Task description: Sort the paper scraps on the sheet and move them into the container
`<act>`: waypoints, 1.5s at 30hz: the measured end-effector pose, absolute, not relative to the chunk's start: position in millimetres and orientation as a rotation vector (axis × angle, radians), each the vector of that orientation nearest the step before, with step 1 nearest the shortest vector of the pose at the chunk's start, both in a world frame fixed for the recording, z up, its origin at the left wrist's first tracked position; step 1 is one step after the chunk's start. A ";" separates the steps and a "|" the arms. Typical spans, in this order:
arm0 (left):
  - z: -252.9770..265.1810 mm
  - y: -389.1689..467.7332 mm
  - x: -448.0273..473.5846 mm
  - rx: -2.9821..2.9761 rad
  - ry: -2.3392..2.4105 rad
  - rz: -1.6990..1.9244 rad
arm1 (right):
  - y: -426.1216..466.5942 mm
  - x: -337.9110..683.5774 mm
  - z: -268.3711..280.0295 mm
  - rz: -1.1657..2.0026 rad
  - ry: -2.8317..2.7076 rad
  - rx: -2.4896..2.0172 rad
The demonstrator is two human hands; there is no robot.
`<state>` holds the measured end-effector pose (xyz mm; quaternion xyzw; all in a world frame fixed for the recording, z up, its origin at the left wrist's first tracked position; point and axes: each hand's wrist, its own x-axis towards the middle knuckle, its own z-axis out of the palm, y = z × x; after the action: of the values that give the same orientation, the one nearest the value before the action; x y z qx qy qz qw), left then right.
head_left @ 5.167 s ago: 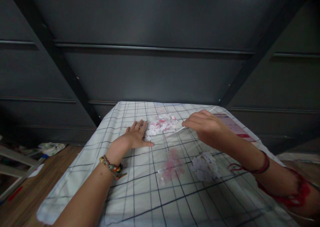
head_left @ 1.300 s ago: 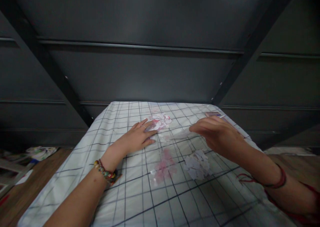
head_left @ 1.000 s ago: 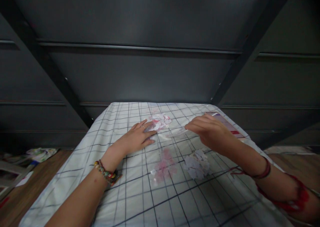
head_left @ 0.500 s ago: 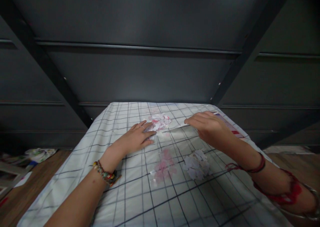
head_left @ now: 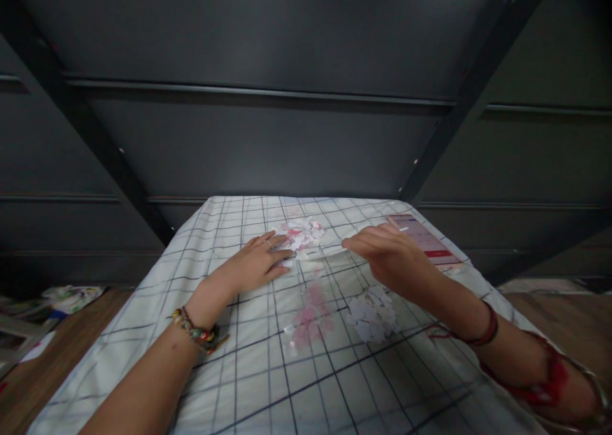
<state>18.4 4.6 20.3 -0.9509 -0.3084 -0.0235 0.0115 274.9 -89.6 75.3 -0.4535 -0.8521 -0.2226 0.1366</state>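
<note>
My left hand lies flat with its fingers spread, fingertips at the near left edge of a pile of white and pink paper scraps. To its right, my right hand is closed in a pinch just above the checked tablecloth. A raised fold of cloth runs toward those fingertips, but what they grip is hidden. A small white sliver shows beyond the knuckles. Nearer me lie a heap of pink translucent scraps and, beside it, a heap of white paper scraps.
Past my right hand, a flat rectangular item with a red band lies at the table's right edge. A dark panelled wall rises behind the table. Assorted items sit low at the left, above a wooden floor.
My right hand has shifted slightly left and down, uncovering more of the flat rectangular item. The cloth fold looks lower. My left hand stays by the far scrap pile.
</note>
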 end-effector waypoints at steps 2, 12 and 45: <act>21.7 4.5 17.5 -2.958 -0.961 -0.070 | -89.1 270.9 74.3 -0.640 -2.495 -1.273; 24.3 5.6 12.4 -2.919 -1.030 -0.036 | -89.6 272.0 76.8 -0.721 -2.447 -1.280; 25.7 6.4 8.8 -2.918 -1.096 0.038 | -92.4 260.3 77.3 -0.671 -2.485 -1.224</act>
<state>8.8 6.4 25.7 -0.9361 -0.3514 0.0121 0.0120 260.3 -92.4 77.3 -0.4249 -0.8627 -0.2329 0.1452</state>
